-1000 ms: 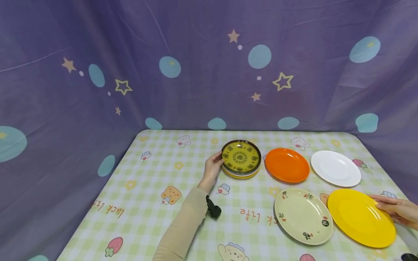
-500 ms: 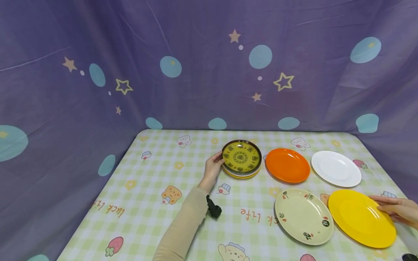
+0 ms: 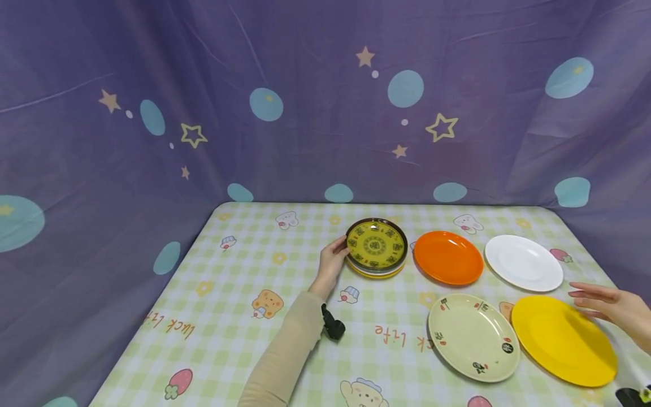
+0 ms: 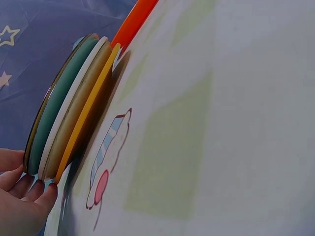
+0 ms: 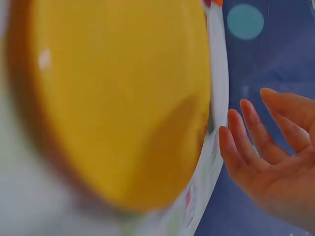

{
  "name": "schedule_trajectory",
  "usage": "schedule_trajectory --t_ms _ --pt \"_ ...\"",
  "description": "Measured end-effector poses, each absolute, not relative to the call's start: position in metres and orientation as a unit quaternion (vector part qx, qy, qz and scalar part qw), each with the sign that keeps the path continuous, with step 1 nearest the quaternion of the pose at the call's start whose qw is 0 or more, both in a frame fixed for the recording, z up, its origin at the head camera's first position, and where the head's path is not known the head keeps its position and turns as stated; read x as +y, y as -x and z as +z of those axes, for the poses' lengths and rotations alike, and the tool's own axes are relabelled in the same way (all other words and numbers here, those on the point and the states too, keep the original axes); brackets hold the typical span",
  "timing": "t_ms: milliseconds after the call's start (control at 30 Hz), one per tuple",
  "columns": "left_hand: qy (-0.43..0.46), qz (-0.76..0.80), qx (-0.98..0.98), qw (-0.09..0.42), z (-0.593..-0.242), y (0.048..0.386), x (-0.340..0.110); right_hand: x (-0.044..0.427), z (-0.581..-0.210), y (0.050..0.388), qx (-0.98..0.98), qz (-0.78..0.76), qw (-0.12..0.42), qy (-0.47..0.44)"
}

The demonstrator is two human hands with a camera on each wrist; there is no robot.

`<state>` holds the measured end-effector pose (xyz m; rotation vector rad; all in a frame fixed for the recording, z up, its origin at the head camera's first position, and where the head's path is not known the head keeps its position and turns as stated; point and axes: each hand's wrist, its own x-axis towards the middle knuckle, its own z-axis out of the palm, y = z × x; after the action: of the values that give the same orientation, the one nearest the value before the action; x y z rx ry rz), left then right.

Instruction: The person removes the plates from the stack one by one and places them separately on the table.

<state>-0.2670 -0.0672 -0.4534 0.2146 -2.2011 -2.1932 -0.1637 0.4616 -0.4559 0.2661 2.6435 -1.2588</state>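
Note:
In the head view, a stack of small plates (image 3: 375,244), with a patterned green-yellow one on top, stands at the back centre. My left hand (image 3: 331,261) touches its left side. In the left wrist view, the fingertips (image 4: 47,192) rest against the rims of the stacked plates (image 4: 74,108). Near the right table edge, my right hand (image 3: 612,308) hovers above the far right rim of a yellow plate (image 3: 561,342). Its fingers are spread and relaxed, holding nothing; the right wrist view shows a gap between this hand (image 5: 270,162) and the yellow plate (image 5: 123,98).
An orange plate (image 3: 447,257) lies right of the stack, with a white plate (image 3: 524,263) beside it. A cream plate with dark markings (image 3: 473,337) lies left of the yellow one. The checked tablecloth (image 3: 224,350) meets a purple curtain (image 3: 315,152) behind.
My right hand has let go of the yellow plate's right rim and moved up and away from it. The left hand and the stack have not visibly moved.

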Motion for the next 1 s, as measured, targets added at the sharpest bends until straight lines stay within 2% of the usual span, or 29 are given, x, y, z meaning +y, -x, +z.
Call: schedule_trajectory --t_ms 133,400,667,1000 --pt "-0.07 -0.7 -0.711 0.017 -0.454 0.268 -0.067 0.433 -0.447 0.163 0.892 -0.445 0.066 -0.048" --pt "-0.072 -0.701 -0.709 0.013 -0.455 0.268 -0.067 0.386 -0.425 0.168 0.859 -0.503 0.09 0.011" --pt "-0.071 -0.701 -0.71 0.015 -0.457 0.27 -0.069 0.34 -0.418 0.175 0.839 -0.534 0.072 0.083" --pt "-0.067 -0.695 -0.716 0.016 -0.457 0.27 -0.069 0.29 -0.412 0.185 0.842 -0.528 0.091 0.072"
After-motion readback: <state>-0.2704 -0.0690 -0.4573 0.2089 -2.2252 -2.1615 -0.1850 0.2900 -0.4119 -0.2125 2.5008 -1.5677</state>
